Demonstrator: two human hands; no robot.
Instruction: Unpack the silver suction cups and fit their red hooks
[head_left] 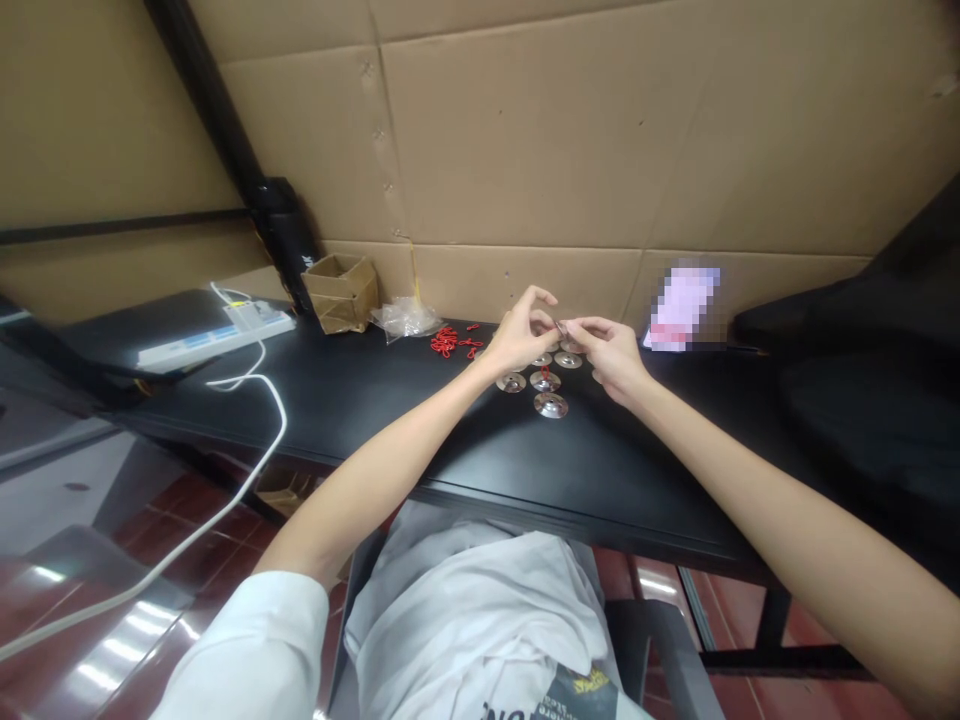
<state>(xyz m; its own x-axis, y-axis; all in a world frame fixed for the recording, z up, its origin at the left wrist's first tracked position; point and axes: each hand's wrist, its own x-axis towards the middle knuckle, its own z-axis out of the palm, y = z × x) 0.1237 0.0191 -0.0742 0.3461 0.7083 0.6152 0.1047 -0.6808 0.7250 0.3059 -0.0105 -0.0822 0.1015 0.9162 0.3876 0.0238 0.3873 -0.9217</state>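
Observation:
My left hand (521, 332) and my right hand (613, 355) meet above the table, fingertips pinched together. Between them is a small shiny metal disc (561, 328), seen nearly edge-on, apparently a finger cymbal; both hands seem to grip it. Beneath and in front of the hands lie several round silver finger cymbals, one nearest me (551, 405) and another with a red cord loop (545, 380) at its centre. Some of them are partly hidden behind my fingers. Left of my left hand is a small pile of red cord loops (444, 341), with a few loose ones beside it.
A cardboard box (341, 293) and a clear plastic bag (407, 318) stand at the back left of the black table (480, 455). Further left lies a white power strip (217, 342) with a trailing cable (281, 420). A blurred-out phone-like screen (684, 305) leans at the back right.

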